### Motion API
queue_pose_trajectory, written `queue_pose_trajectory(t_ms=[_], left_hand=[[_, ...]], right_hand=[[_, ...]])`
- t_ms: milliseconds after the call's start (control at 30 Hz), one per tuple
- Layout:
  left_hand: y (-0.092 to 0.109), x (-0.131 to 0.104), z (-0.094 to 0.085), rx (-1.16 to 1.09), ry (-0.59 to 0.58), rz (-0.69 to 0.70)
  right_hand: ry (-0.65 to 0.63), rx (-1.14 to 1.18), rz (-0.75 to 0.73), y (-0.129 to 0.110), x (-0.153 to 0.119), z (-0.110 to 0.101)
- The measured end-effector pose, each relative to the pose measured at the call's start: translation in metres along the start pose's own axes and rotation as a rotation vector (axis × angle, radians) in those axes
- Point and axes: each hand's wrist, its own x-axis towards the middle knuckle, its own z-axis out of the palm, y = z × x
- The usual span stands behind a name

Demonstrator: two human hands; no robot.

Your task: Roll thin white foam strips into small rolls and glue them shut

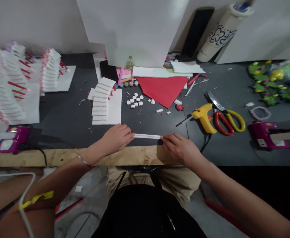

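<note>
A narrow white strip (pixel 147 136) is stretched level between my hands, just above the table's front edge. My left hand (pixel 117 137) pinches its left end, and the fingers of my right hand (pixel 178 145) close on the other end. Whether the strip is paper or foam I cannot tell. Beyond my left hand lies a white stepped piece (pixel 100 105) on a white sheet, with small red sticks at its upper side. A cluster of small white discs (pixel 135 100) lies past the strip. A pointed sheet of red paper (pixel 163 89) is behind them.
A yellow glue gun (pixel 204 118) and scissors with red and yellow handles (pixel 225 122) lie to the right. Purple power sockets (pixel 266 135) stand at both sides. Several finished stepped pieces (pixel 6 86) fill the left. A white bottle (pixel 221 33) leans at the back.
</note>
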Motion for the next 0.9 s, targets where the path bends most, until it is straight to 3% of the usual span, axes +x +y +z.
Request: queue_pose_trajectory(t_ms=[167, 533, 733, 900], left_hand=[[0.001, 0.009, 0.0, -0.118, 0.026, -0.133], [-0.001, 0.029, -0.01, -0.439, -0.246, -0.485], [0.003, 0.032, -0.015, -0.373, -0.264, -0.502], [0.005, 0.033, -0.014, -0.349, -0.294, -0.44]], right_hand=[[0.006, 0.055, 0.141, -0.002, 0.015, 0.004], [-0.097, 0.349, 0.387, 0.011, 0.027, 0.009], [-0.199, 0.358, 0.377, 0.013, 0.035, 0.005], [-0.2, 0.333, 0.311, 0.013, 0.038, 0.005]])
